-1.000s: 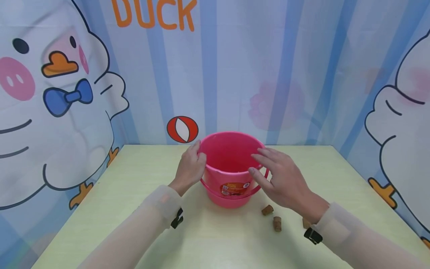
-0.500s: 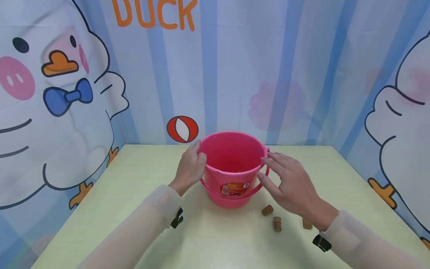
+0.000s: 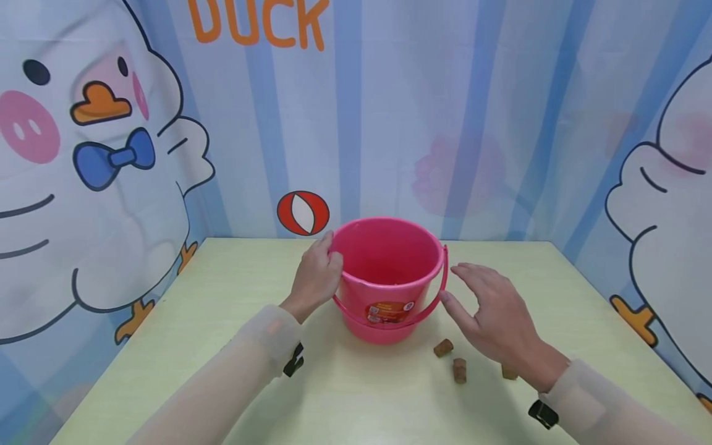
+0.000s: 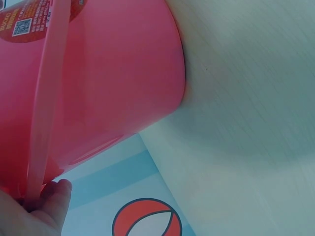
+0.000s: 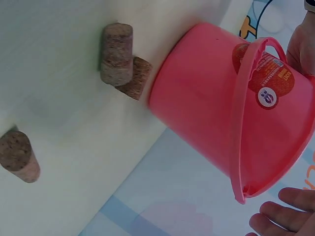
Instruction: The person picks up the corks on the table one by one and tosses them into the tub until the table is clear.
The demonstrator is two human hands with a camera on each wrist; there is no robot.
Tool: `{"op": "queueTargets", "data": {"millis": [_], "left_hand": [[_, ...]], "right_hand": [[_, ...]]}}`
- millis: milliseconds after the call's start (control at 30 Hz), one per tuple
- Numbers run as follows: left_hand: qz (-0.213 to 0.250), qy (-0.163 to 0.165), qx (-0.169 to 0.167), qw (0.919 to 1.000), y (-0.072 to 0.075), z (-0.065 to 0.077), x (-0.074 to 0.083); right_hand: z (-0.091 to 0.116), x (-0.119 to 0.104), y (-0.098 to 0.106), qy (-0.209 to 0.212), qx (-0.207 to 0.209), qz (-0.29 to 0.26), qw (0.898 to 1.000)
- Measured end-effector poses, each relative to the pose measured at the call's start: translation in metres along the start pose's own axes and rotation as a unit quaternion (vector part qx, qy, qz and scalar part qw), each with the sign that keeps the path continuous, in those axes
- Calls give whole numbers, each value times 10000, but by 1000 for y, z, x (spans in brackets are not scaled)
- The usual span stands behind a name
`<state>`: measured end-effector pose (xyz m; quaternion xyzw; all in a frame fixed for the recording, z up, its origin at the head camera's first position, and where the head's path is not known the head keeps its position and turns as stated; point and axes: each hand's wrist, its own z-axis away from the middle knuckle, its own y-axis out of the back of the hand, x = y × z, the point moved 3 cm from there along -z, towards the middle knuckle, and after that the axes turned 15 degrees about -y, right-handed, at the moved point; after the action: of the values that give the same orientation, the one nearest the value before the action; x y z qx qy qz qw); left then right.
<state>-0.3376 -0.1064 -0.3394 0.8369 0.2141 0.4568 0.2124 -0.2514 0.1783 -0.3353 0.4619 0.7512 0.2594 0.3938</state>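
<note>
Bucket (image 3: pixel 358 293) upright on tabletop (image 3: pixel 356 402), handle (image 5: pixel 237 123) down across its front. Hands: left hand (image 3: pixel 316 271) grips the rim at the bucket's left side, thumb over the near edge. Right hand (image 3: pixel 495 312) open, fingers a bit bent, holding nothing, just off the bucket's right side; thumb tip right by the handle, can't tell if touching. Three corks on the tabletop: two (image 3: pixel 443 348) (image 3: pixel 459 371) close together near the bucket's base, front right; third cork (image 5: pixel 19 156) farther right, partly hidden by the right hand in head view.
</note>
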Motion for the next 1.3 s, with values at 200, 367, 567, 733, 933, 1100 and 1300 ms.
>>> {"op": "queueTargets", "data": {"millis": [200,367,567,733,933,1100,1300], "left_hand": [[37,32,11,10000,1,0,1],[29,-12,4,10000,0,1,1],[32,-2,1,10000,0,0,2],[17,70,-53,10000,0,0,2],[30,70,-61,10000,-1,-2,2],[33,68,-56,10000,0,-2,2],[21,86,-41,10000,0,-1,1]], "right_hand": [[5,4,-5,-324,-272,70,9991],[9,4,-9,-482,-397,131,9980],[11,6,-13,-457,-352,170,9982],[13,8,-16,-427,-371,210,9982],[15,11,-22,-356,-462,257,9980],[17,12,-26,-329,-547,299,9975],[19,10,-30,-483,-726,442,9952]]}}
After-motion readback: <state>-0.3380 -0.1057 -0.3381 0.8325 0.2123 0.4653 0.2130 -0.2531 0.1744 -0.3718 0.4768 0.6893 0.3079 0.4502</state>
